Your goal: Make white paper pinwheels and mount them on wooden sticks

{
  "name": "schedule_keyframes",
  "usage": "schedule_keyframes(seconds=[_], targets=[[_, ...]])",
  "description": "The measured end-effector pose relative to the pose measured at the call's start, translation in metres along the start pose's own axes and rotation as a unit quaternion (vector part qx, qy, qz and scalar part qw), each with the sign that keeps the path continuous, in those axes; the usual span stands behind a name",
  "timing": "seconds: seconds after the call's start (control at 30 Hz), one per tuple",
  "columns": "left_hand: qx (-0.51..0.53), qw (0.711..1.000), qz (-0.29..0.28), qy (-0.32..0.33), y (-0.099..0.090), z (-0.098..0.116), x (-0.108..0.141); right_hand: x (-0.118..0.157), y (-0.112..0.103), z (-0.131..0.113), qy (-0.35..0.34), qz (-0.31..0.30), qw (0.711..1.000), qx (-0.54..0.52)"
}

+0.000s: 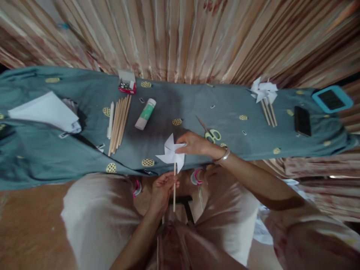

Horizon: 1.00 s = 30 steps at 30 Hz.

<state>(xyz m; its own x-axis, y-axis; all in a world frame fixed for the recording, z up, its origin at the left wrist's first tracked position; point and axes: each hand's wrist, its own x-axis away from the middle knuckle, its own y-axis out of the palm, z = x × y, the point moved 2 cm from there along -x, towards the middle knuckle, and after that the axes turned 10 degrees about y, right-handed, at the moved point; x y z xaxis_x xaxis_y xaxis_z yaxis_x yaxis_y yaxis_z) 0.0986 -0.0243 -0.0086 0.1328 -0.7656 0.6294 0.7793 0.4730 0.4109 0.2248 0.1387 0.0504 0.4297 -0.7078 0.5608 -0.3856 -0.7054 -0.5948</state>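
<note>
A white paper pinwheel (169, 152) sits at the top of a thin wooden stick (174, 198), in front of me at the table's near edge. My left hand (163, 187) is closed around the stick below the paper blades. Fingers of my right hand (192, 144) pinch the pinwheel on its right side, near the centre. Green-handled scissors (212, 135) lie on the cloth just beyond my right wrist. A glue stick (145, 114) with a green label rests farther back, left of the pinwheel.
The green cloth (191, 101) covers a long table. On the left are folded white papers (46, 110), wooden sticks (120, 122), a white candle-like stick (111, 119) and a red box (127, 85) of metal pieces. Finished pinwheels (264, 92), a phone (302, 120) and a blue-framed device (332, 99) lie right.
</note>
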Motion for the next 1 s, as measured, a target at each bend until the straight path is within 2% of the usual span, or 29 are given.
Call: schedule_keyframes(seconds=[0.13, 0.27, 0.5, 0.8, 1.0], targets=[[0.000, 0.999, -0.033, 0.016, 0.001, 0.000, 0.001, -0.008, -0.005, -0.005, 0.019, -0.068, 0.997, -0.008], [-0.006, 0.999, -0.035, 0.018, 0.000, 0.003, 0.004, -0.012, -0.008, -0.011, 0.043, -0.092, 0.994, -0.039], [-0.029, 0.998, -0.050, 0.034, 0.004, 0.007, 0.010, -0.010, -0.006, -0.015, 0.049, -0.094, 0.992, -0.075], [-0.033, 0.998, -0.038, 0.042, 0.006, 0.008, 0.009, -0.016, -0.004, -0.015, 0.076, -0.090, 0.990, -0.084], [-0.033, 0.998, -0.028, 0.046, 0.005, 0.007, 0.007, -0.022, -0.007, -0.015, 0.089, -0.113, 0.986, -0.079]])
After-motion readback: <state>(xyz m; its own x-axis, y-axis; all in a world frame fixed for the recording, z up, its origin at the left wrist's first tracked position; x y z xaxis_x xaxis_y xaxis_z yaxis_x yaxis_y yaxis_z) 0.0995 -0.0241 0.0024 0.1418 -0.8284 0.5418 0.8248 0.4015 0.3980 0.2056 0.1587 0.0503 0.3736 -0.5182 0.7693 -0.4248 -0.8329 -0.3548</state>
